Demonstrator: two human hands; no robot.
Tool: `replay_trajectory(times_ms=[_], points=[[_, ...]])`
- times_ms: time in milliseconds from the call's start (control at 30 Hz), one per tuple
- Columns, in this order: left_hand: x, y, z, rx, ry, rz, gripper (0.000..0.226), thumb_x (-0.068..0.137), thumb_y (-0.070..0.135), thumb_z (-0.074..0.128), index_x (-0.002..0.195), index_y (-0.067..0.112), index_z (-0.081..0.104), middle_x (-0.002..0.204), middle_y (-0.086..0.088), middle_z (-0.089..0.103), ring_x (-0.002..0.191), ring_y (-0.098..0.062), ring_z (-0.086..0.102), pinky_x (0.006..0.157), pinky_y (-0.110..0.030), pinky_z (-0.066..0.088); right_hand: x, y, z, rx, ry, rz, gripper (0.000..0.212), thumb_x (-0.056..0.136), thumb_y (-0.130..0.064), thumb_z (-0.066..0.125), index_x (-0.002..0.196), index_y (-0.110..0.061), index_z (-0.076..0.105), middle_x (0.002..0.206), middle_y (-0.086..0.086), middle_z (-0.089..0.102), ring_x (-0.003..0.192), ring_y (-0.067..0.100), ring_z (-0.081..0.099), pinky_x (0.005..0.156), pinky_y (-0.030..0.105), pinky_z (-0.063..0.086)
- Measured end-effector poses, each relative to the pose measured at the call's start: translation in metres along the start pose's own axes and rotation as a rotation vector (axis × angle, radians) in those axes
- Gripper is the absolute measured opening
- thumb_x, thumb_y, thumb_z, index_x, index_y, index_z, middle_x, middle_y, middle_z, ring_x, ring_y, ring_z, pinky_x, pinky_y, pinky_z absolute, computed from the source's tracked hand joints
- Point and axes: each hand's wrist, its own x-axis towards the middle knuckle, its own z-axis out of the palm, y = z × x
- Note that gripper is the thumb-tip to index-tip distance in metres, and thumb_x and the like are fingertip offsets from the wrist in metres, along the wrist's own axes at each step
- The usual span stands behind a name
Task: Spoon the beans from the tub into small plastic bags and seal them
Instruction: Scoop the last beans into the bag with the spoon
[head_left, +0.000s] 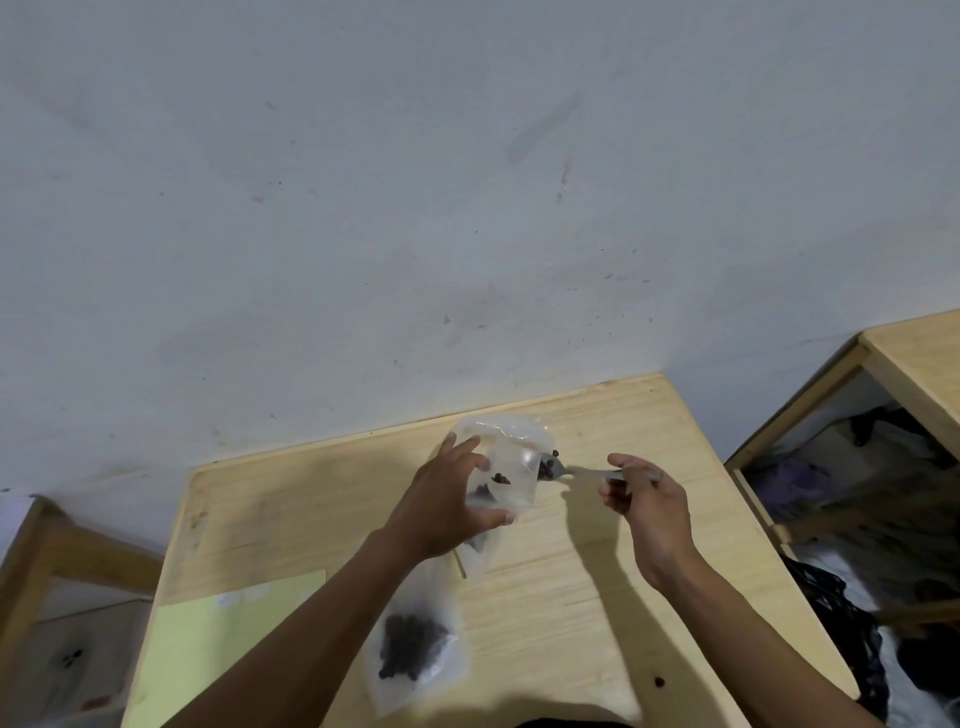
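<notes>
Filled bag blocks near table; right side open.

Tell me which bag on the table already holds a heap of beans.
The near bag, lying flat beside the left forearm, holds a dark heap of beans. The other bag by the left hand looks nearly empty.

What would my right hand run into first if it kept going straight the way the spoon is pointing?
Most likely the clear tub your left hand grips: the right hand aims the spoon left, its loaded bowl at the tub's rim. Depth is unclear.
</notes>
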Motion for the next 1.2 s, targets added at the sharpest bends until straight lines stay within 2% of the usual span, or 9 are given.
replay_trajectory(times_ms=[100, 200, 333, 567, 633, 700, 833, 967, 1200], points=[[-0.007, -0.001, -0.004, -0.047, 0.048, -0.031, 0.075, 0.070, 0.056, 0.078, 0.131, 0.024, 0.051, 0.144, 0.007, 0.049, 0.146, -0.016, 0.026, 0.111, -0.035, 0.033, -0.003, -0.022, -0.001, -0.008, 0.012, -0.092, 0.024, 0.101, -0.007, 0.044, 0.101, -0.006, 0.068, 0.079, 0.013, 0.060, 0.065, 0.019, 0.058, 0.069, 0.030, 0.050], [-0.011, -0.003, -0.006, -0.013, 0.116, -0.047, 0.072, 0.069, 0.059, 0.076, 0.128, 0.024, 0.053, 0.130, 0.006, 0.056, 0.123, -0.016, 0.049, 0.097, -0.030, 0.041, -0.007, -0.046, 0.003, -0.042, 0.008, -0.165, 0.023, 0.099, -0.009, 0.044, 0.100, -0.010, 0.068, 0.076, 0.008, 0.060, 0.060, 0.014, 0.057, 0.057, 0.020, 0.044], [-0.013, 0.001, -0.007, 0.008, 0.154, -0.068, 0.074, 0.071, 0.059, 0.075, 0.132, 0.022, 0.052, 0.129, 0.005, 0.060, 0.114, -0.016, 0.053, 0.097, -0.036, 0.044, -0.019, -0.069, 0.014, -0.073, -0.090, -0.302, 0.024, 0.100, -0.008, 0.045, 0.094, -0.012, 0.068, 0.075, 0.003, 0.061, 0.060, 0.012, 0.057, 0.065, 0.025, 0.048], [-0.012, 0.010, -0.007, -0.043, 0.205, -0.068, 0.070, 0.072, 0.057, 0.076, 0.127, 0.020, 0.054, 0.124, 0.005, 0.063, 0.105, -0.015, 0.059, 0.092, -0.036, 0.048, -0.041, -0.076, 0.027, -0.543, -0.383, -0.602, 0.018, 0.100, -0.014, 0.053, 0.102, -0.024, 0.067, 0.081, -0.007, 0.067, 0.076, 0.004, 0.062, 0.064, 0.010, 0.041], [-0.013, 0.010, -0.007, -0.053, 0.215, -0.074, 0.069, 0.072, 0.056, 0.077, 0.126, 0.020, 0.054, 0.123, 0.006, 0.063, 0.105, -0.015, 0.060, 0.092, -0.037, 0.048, -0.044, -0.078, 0.028, -0.610, -0.429, -0.691, 0.018, 0.099, -0.013, 0.054, 0.104, -0.026, 0.066, 0.092, -0.011, 0.067, 0.085, 0.004, 0.064, 0.064, 0.008, 0.039], [-0.015, 0.008, -0.008, -0.071, 0.222, -0.088, 0.069, 0.071, 0.056, 0.077, 0.126, 0.020, 0.053, 0.122, 0.006, 0.063, 0.105, -0.014, 0.060, 0.091, -0.036, 0.049, -0.045, -0.081, 0.029, -0.580, -0.408, -0.709, 0.017, 0.099, -0.013, 0.055, 0.105, -0.024, 0.066, 0.088, -0.008, 0.067, 0.083, 0.003, 0.064, 0.063, 0.008, 0.040], [-0.021, 0.001, -0.009, -0.200, 0.236, -0.171, 0.075, 0.069, 0.056, 0.078, 0.130, 0.021, 0.053, 0.123, 0.009, 0.063, 0.106, -0.009, 0.060, 0.090, -0.034, 0.052, -0.033, -0.081, 0.027, -0.256, -0.220, -0.570, 0.014, 0.100, -0.014, 0.052, 0.106, -0.017, 0.064, 0.081, 0.004, 0.065, 0.071, 0.009, 0.064, 0.066, 0.016, 0.050], [-0.030, -0.005, -0.009, -0.357, 0.315, -0.238, 0.067, 0.068, 0.051, 0.081, 0.124, 0.023, 0.057, 0.118, 0.010, 0.064, 0.103, -0.008, 0.060, 0.086, -0.028, 0.051, 0.002, -0.050, 0.016, 0.016, -0.078, -0.271, 0.009, 0.101, -0.013, 0.050, 0.099, -0.014, 0.059, 0.079, 0.006, 0.058, 0.065, 0.019, 0.059, 0.069, 0.031, 0.051], [-0.045, -0.011, -0.007, -0.460, 0.356, -0.279, 0.074, 0.066, 0.059, 0.081, 0.126, 0.025, 0.054, 0.117, 0.014, 0.062, 0.105, -0.005, 0.060, 0.088, -0.023, 0.051, 0.023, 0.036, 0.002, -0.116, -0.025, 0.026, 0.016, 0.099, -0.003, 0.045, 0.090, -0.011, 0.056, 0.084, 0.016, 0.061, 0.067, 0.023, 0.059, 0.071, 0.036, 0.053]])
